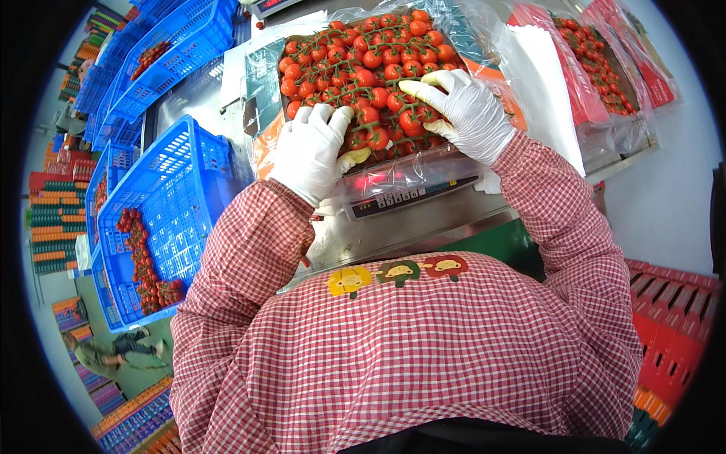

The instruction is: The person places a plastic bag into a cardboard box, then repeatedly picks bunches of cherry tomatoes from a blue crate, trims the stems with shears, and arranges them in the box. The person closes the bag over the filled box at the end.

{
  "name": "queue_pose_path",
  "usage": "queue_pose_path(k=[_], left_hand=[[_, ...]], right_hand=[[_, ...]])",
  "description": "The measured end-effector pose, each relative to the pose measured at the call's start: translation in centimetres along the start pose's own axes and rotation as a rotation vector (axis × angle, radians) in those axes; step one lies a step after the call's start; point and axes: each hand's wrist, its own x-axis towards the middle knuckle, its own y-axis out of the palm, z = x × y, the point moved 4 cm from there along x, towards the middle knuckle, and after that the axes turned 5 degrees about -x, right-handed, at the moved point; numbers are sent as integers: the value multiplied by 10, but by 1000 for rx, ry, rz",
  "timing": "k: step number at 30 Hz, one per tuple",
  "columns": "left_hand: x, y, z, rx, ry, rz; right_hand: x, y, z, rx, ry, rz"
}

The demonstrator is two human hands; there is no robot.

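Observation:
In front of me a cardboard box is filled with cherry tomatoes on the vine (363, 74), set in clear plastic film (408, 173). It rests on a digital scale (414, 196), whose keypad shows below its near edge. My left hand (315, 150), in a white glove, grips tomatoes at the near left corner, thumb low at the rim and forefinger above. On the right side, my gloved right hand (468, 110) spans a cluster between its forefinger and thumb. Yellowish patches mark the fingertips of both gloves. Some stems lie hidden under the fingers.
A blue plastic crate (187, 227) with tomato trusses stands left of the steel table (363, 238). More blue crates (170, 62) stack behind it. White paper sheets (547, 85) and a red tomato box (573, 74) lie to the right. A person (105, 352) is at lower left.

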Motion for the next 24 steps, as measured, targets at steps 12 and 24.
queue_pose_path(k=[12,24], left_hand=[[15,17,-16,111,-29,93],[20,20,-13,138,-11,119]], right_hand=[[19,11,13,-222,27,176],[25,19,19,-301,64,281]])
